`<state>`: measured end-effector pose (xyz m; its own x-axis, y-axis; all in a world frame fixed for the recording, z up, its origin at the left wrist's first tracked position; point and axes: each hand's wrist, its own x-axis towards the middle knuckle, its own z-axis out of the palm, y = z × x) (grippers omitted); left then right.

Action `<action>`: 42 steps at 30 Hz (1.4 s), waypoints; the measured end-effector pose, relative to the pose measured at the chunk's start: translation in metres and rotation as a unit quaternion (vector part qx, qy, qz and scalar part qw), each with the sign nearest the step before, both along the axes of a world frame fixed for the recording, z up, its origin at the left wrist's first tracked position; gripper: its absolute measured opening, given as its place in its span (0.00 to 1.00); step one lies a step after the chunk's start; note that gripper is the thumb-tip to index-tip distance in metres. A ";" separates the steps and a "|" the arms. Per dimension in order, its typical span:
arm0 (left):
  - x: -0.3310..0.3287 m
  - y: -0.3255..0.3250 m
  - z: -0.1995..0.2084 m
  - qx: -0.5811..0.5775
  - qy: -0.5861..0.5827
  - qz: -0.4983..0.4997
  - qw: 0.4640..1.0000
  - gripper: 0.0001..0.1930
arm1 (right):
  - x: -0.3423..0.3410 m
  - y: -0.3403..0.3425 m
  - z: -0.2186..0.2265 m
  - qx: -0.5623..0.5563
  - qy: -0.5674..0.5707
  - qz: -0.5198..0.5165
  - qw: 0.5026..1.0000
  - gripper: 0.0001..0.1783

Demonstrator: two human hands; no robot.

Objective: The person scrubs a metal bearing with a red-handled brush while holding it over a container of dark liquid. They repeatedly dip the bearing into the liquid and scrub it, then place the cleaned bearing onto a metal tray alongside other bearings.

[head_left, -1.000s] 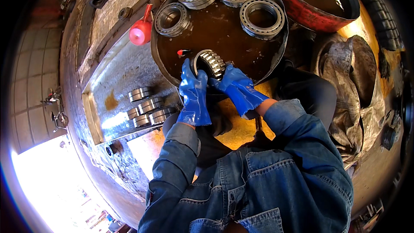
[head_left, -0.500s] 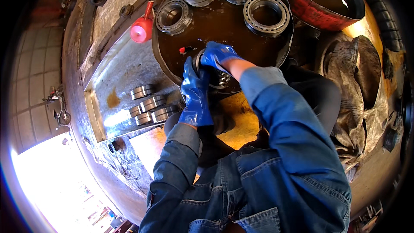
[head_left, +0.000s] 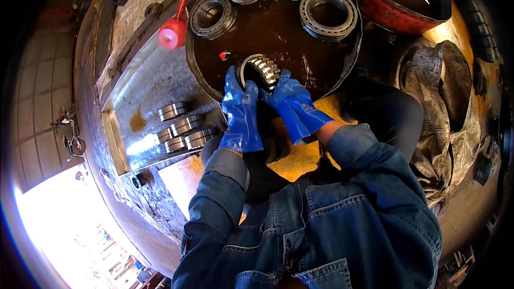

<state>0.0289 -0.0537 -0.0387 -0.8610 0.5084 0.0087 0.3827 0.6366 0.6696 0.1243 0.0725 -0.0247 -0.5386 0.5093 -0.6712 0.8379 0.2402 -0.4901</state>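
Both of my hands wear blue rubber gloves. Between them, a shiny roller bearing [head_left: 266, 66] is tilted on its side near the close rim of a round pan [head_left: 278, 32] of dark liquid. My left hand [head_left: 239, 101] grips the bearing's left edge, and my right hand [head_left: 292, 99] holds its lower right side. The gloves cover the bearing's near part. Larger bearings, among them a wide one [head_left: 329, 15] at the right and another [head_left: 212, 17] at the left, sit along the pan's far side. A small red-tipped object [head_left: 224, 55] lies left of the held bearing.
Left of the pan, a metal tray [head_left: 144, 104] holds several steel rings [head_left: 186, 124]. A red container with a spout [head_left: 172, 33] stands by the pan's left rim. At the far right is a red drum [head_left: 393, 5] of dark liquid, with a crumpled dirty sack [head_left: 433, 101] nearer.
My right hand has moved from over the bearing down to its lower right side. The bearing has been raised and turned, so its rollers now show. My left hand stays on its left edge.
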 end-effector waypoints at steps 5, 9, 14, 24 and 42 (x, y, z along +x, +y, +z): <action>0.002 0.001 0.005 0.001 0.030 -0.012 0.999 0.35 | 0.005 0.006 0.005 -0.044 0.018 0.003 0.999 0.61; 0.001 -0.002 0.000 0.010 0.025 -0.016 1.000 0.35 | 0.003 0.003 0.000 -0.028 0.025 -0.007 0.999 0.59; -0.003 0.000 -0.004 -0.020 0.007 0.002 1.000 0.34 | -0.011 0.021 0.005 -0.014 0.059 -0.003 0.998 0.49; -0.005 0.001 -0.009 -0.046 0.049 0.002 0.998 0.34 | -0.073 0.049 -0.044 0.115 0.217 0.324 0.913 0.28; -0.002 -0.001 -0.005 0.037 -0.033 -0.008 0.999 0.33 | 0.002 -0.002 0.003 0.004 0.029 -0.025 0.999 0.56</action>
